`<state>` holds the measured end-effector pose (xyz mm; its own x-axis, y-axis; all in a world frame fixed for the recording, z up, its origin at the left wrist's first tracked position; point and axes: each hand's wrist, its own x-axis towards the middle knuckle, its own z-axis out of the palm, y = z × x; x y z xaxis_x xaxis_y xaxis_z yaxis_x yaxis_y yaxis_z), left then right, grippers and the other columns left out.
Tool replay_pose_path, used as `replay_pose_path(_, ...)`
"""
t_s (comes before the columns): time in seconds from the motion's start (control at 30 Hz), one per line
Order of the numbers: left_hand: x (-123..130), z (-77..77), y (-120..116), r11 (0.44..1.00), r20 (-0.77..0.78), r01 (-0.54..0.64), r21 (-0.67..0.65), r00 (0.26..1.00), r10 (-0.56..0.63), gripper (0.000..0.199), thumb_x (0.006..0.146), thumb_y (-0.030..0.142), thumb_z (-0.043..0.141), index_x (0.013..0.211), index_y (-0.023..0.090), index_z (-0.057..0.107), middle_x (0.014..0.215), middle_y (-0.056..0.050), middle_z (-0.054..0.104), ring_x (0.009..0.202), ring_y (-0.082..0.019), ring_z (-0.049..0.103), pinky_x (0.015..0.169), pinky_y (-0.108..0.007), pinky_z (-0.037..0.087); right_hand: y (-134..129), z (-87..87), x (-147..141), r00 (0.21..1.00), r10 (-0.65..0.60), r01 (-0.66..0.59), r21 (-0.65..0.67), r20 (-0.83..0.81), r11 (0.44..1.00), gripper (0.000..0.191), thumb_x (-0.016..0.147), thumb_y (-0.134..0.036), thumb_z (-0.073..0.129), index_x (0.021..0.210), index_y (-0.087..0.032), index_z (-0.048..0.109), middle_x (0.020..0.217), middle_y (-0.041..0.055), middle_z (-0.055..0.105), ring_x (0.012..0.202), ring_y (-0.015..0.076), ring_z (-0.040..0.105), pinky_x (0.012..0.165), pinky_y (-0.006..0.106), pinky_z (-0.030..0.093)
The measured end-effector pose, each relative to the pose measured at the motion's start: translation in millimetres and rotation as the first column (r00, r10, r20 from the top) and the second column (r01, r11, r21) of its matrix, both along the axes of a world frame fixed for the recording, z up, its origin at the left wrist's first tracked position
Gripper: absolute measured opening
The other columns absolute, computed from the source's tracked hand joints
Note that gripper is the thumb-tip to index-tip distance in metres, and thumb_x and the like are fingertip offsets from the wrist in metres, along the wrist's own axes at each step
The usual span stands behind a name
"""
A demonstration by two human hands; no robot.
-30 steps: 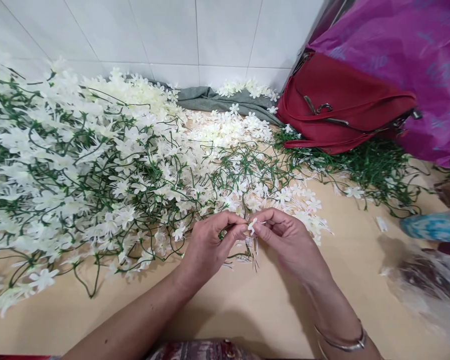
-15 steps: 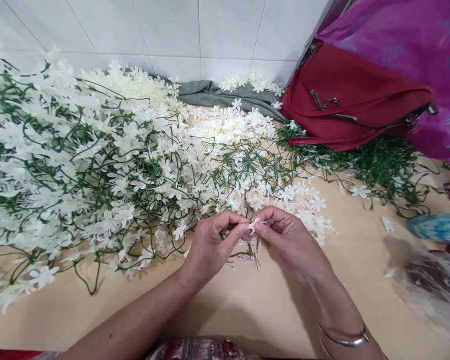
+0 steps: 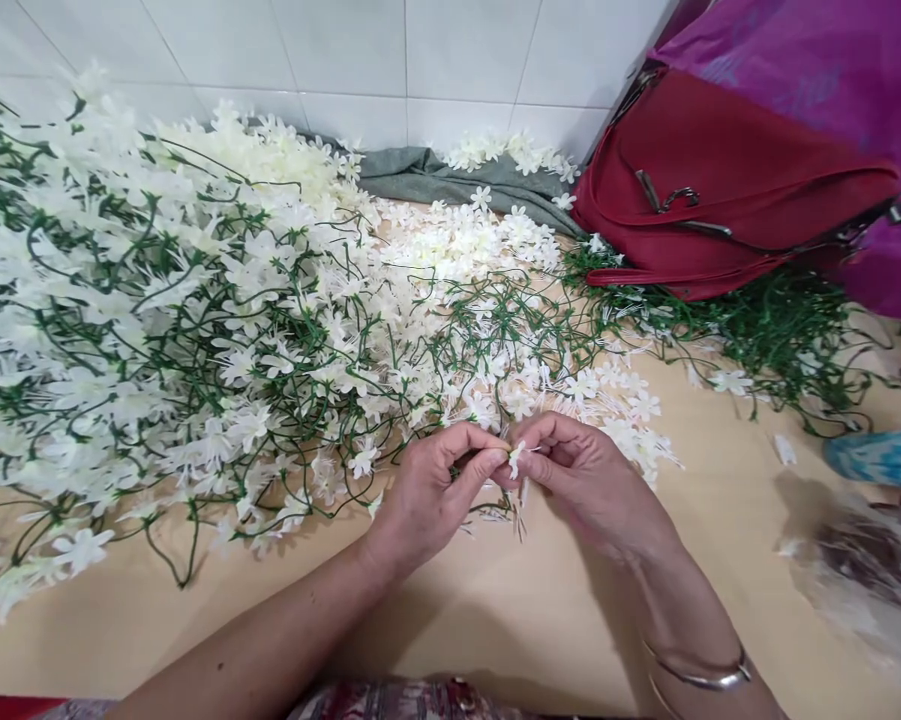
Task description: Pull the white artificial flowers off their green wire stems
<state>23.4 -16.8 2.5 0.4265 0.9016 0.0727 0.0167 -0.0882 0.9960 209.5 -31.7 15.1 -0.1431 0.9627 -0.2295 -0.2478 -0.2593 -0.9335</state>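
Observation:
Near the middle of the table, my left hand [image 3: 439, 492] pinches a green stem, its thumb and forefinger pressed together. Touching it on the right, my right hand [image 3: 596, 480] pinches a small white flower [image 3: 517, 458] between thumb and forefinger. Thin white stamens hang below the fingertips. Just beyond both hands lie loose white blossoms and thin green stems [image 3: 502, 325]. A big heap of white artificial flowers on green stems [image 3: 195, 330] fills the left side.
On the tan table [image 3: 487, 610], a red bag [image 3: 735, 190] rests at the back right over green stems, beside a purple bag [image 3: 885, 90]. A blue patterned object [image 3: 877, 457] and clear plastic [image 3: 862, 570] lie at the right. Grey cloth [image 3: 420, 175] runs along the tiled wall.
The camera view has shifted slightly. Both hands keep their pinch, and the small white flower between them has tilted a little.

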Motion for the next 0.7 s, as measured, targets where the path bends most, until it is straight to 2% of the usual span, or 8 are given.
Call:
replay_pose_path(0.17, 0.1, 2.0, -1.1, 1.0, -0.011, -0.003, 0.004, 1.0, 0.003, 0.019, 0.105, 0.028, 0.058, 0.092, 0.018, 0.067, 0.081, -0.003, 0.079, 0.077, -0.015, 0.076, 0.077, -0.026, 0.057, 1.8, -1.4, 1.8, 0.999, -0.008, 0.008, -0.011, 0.034, 1.0, 0.026, 0.077, -0.036, 0.091, 0.077, -0.021, 0.07, 0.069, -0.0028, 0.069, 0.064, 0.0138, 0.062, 0.067, 0.028, 0.049)
replay_pose_path(0.3, 1.3, 1.7, -2.4, 0.999, -0.031, 0.044, 0.02, 0.999, -0.044, 0.019, 0.106, 0.03, 0.056, 0.101, 0.017, 0.07, 0.089, -0.006, 0.08, 0.084, -0.017, 0.077, 0.083, -0.03, 0.059, 1.5, 2.8, 8.5, 1.0, 0.012, -0.012, -0.05, 0.0, 0.999, 0.029, 0.074, -0.039, 0.093, 0.081, -0.021, 0.071, 0.069, -0.0021, 0.069, 0.066, 0.015, 0.063, 0.067, 0.029, 0.049)
replay_pose_path(0.37, 2.2, 0.0, -2.5, 0.997, 0.018, 0.075, -0.004, 0.997, -0.075, 0.02, 0.106, 0.031, 0.055, 0.109, 0.017, 0.068, 0.095, -0.008, 0.081, 0.087, -0.018, 0.078, 0.087, -0.032, 0.06, 0.7, 4.4, 11.4, 1.0, -0.01, 0.009, -0.063, -0.012, 0.998, 0.029, 0.074, -0.041, 0.093, 0.082, -0.021, 0.073, 0.07, -0.0018, 0.07, 0.066, 0.0148, 0.063, 0.067, 0.029, 0.049)
replay_pose_path(0.47, 3.7, -4.3, -2.2, 0.994, 0.117, 0.066, -0.088, 0.992, -0.056, 0.022, 0.105, 0.034, 0.059, 0.117, 0.016, 0.065, 0.098, -0.009, 0.082, 0.089, -0.019, 0.081, 0.087, -0.032, 0.063, 0.3, 5.1, 12.6, 0.999, -0.047, 0.046, -0.077, -0.006, 0.996, 0.028, 0.072, -0.041, 0.094, 0.081, -0.021, 0.076, 0.071, -0.0013, 0.07, 0.067, 0.0136, 0.061, 0.068, 0.027, 0.047)
replay_pose_path(0.57, 4.1, -7.6, -1.6, 0.986, 0.15, 0.058, -0.154, 0.988, -0.034, 0.021, 0.103, 0.036, 0.062, 0.113, 0.017, 0.063, 0.098, -0.009, 0.083, 0.091, -0.021, 0.082, 0.088, -0.032, 0.063, 0.8, 4.7, 10.5, 0.997, -0.072, 0.073, -0.081, 0.009, 0.994, 0.03, 0.07, -0.043, 0.095, 0.081, -0.022, 0.077, 0.072, -0.0011, 0.071, 0.069, 0.0133, 0.061, 0.069, 0.026, 0.046)
replay_pose_path(0.7, 2.7, -7.2, -0.7, 0.987, 0.105, 0.045, -0.152, 0.994, -0.029, 0.02, 0.104, 0.037, 0.062, 0.104, 0.017, 0.065, 0.098, -0.009, 0.083, 0.092, -0.021, 0.082, 0.089, -0.033, 0.062, -0.1, 2.8, 8.1, 0.996, -0.076, 0.079, -0.074, 0.05, 0.994, 0.031, 0.069, -0.044, 0.095, 0.081, -0.022, 0.078, 0.075, -0.0002, 0.072, 0.073, 0.0143, 0.062, 0.073, 0.027, 0.047)
